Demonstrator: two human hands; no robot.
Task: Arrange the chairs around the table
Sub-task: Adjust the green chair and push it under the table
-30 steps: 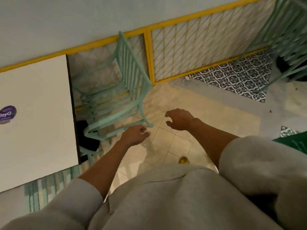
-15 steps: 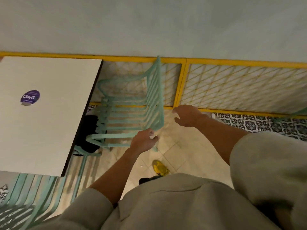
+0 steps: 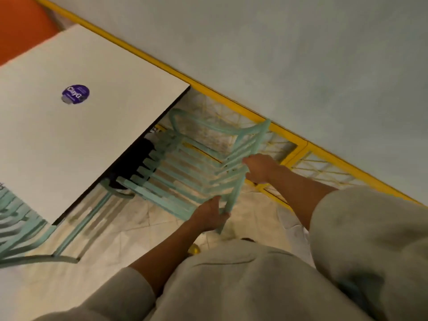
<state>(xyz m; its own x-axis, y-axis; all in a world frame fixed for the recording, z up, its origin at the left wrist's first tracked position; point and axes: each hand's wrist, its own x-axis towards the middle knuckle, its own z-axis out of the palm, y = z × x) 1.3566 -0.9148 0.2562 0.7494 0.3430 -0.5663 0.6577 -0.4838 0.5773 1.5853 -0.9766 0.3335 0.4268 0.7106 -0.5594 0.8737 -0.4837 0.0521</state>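
Chair (image 3: 185, 172) wedged between table (image 3: 92, 135) and railing (image 3: 298, 144)

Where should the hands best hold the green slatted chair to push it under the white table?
Probably the backrest of the green chair, from behind, one hand at each side. Its seat faces the table and the back faces the person. The left hand and right hand already hold there.

Dim, warm indoor light with a yellowish cast — no source shows. The white tabletop (image 3: 76, 135) is the brightest surface and carries no glare. Deep shadow sits under its edge. Motion blur smears the teal chair slats (image 3: 185, 172) and the floor tiles (image 3: 129, 218) — the wide lens tilts and bends lines near the edges.
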